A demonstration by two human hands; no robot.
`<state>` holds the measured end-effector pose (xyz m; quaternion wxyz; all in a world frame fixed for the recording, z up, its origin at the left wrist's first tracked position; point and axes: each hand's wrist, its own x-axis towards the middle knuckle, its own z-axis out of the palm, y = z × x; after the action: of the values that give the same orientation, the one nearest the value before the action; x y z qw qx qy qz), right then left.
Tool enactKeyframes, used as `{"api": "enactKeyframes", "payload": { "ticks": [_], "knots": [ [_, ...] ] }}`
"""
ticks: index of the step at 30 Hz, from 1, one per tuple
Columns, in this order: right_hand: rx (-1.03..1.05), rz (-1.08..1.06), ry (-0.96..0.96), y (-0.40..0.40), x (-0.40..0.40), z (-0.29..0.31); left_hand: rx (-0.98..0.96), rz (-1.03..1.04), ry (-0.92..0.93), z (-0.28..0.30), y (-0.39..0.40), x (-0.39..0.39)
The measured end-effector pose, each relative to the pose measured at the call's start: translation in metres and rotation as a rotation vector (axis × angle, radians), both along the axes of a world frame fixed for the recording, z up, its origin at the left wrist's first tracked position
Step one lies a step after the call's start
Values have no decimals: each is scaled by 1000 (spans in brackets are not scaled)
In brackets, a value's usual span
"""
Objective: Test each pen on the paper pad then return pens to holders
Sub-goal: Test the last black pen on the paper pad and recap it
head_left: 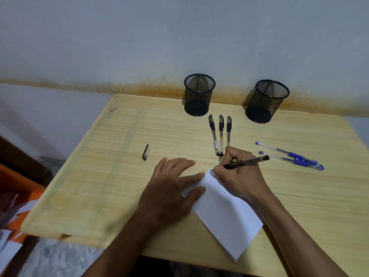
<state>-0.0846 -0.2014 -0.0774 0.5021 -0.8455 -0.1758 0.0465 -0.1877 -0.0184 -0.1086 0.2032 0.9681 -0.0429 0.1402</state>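
Two hands | right fingers grip black pen | left hand flat on paper pad

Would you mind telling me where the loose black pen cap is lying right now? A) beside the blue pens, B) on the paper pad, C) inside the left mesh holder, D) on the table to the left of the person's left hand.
D: the loose black cap lies on the bare table, left of the left hand, well apart from the paper pad.

Small print runs along the paper pad's top edge under the left grip, too blurred to read.
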Motion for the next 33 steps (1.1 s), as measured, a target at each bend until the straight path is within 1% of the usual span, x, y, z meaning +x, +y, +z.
{"api": "enactKeyframes", "payload": {
  "ticks": [2,6,8,12,16,17,18,19,20,21,22,24,26,28,30,31,33],
  "knots": [
    [22,2,20,0,1,0,11,-12,-8,-2,1,0],
    [206,46,194,-7,5,0,-9,10,39,-2,0,-1],
    [256,37,206,-10,4,1,-31,29,67,0,-1,-2],
    [341,30,212,-13,4,-1,-44,35,5,1,-4,-4],
    [456,25,248,-16,3,0,-69,21,-7,1,-3,-6],
    [496,22,263,-17,4,0,-106,27,-18,2,-2,-6],
    [534,20,282,-17,4,0,-193,53,-34,5,-2,-6],
    [566,18,302,-18,5,0,-333,101,-55,10,-3,-6],
    [590,17,316,-18,6,-1,-477,163,-79,15,-4,-6],
    [604,17,324,-18,7,-3,-579,236,-114,19,-4,-7],
    [604,18,326,-18,7,-4,-608,313,-162,24,-3,-7],
    [592,30,324,-18,7,-5,-502,456,-257,29,4,-7],
    [597,35,323,-19,6,-5,-328,570,-275,33,15,-6],
    [606,37,323,-19,5,-4,-164,679,-151,36,27,-4],
    [606,37,313,-20,4,-3,-51,743,10,36,34,-1],
    [603,39,309,-20,4,-2,-34,749,44,35,36,0],
    [592,55,295,-20,4,-2,-40,737,30,33,37,2]
  ]
}}
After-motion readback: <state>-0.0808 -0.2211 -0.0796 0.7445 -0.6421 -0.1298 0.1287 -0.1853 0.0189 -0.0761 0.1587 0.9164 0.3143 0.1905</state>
